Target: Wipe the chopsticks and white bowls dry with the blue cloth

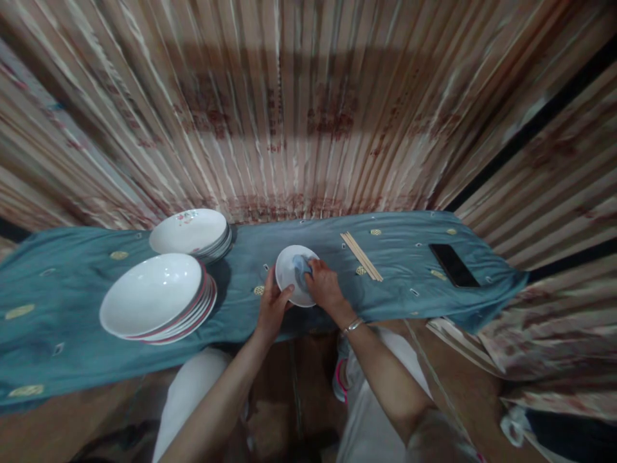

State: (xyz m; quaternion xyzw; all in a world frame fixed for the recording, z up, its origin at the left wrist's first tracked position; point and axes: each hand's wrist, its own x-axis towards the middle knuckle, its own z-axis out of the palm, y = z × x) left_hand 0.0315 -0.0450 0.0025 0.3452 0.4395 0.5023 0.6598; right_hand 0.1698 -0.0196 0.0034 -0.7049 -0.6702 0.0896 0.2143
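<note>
A small white bowl [285, 273] is in the middle of the view, at the near side of the cloth-covered table. My left hand [274, 305] grips its left rim, with the thumb over the near edge. My right hand [324, 284], with a bracelet at the wrist, is closed on a light blue cloth [299, 265] pressed against the inside of the bowl. Part of the cloth is hidden under my fingers. Several wooden chopsticks [361, 257] lie together just right of the bowl.
Two stacks of dishes stand at the left: large white bowls [152, 296] in front, flower-patterned ones [190, 231] behind. A black phone [453, 265] lies at the right. The teal tablecloth [62, 308] meets a pleated curtain [299, 128] at the back.
</note>
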